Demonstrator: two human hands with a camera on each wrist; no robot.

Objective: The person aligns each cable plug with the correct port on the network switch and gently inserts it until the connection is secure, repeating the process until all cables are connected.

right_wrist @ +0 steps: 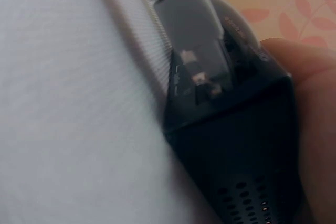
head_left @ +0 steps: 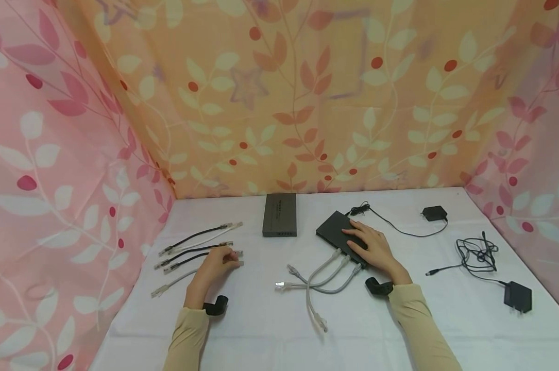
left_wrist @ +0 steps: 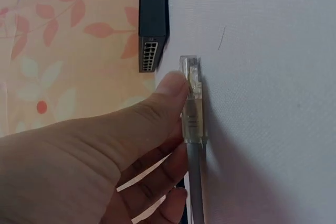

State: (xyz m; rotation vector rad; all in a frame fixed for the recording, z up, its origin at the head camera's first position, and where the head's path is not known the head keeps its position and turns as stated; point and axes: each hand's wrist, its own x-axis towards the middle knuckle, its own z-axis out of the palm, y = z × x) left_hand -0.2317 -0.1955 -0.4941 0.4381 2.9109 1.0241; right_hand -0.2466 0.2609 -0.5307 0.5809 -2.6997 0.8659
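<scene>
My left hand pinches the clear plug of a grey network cable, lowest of several short cables at the left. In the left wrist view the thumb lies along the plug; its tip points up the frame. My right hand rests on top of a black network switch, fingers lying fairly straight across it. Three grey cables are plugged into its near side, their loose ends on the table. Close up in the right wrist view, a plug sits in a port of the switch.
Another dark network box stands at the back centre. Black cables lie beside the left hand. To the right are a power adapter with its cord running to the switch, and a second adapter with a coiled cord.
</scene>
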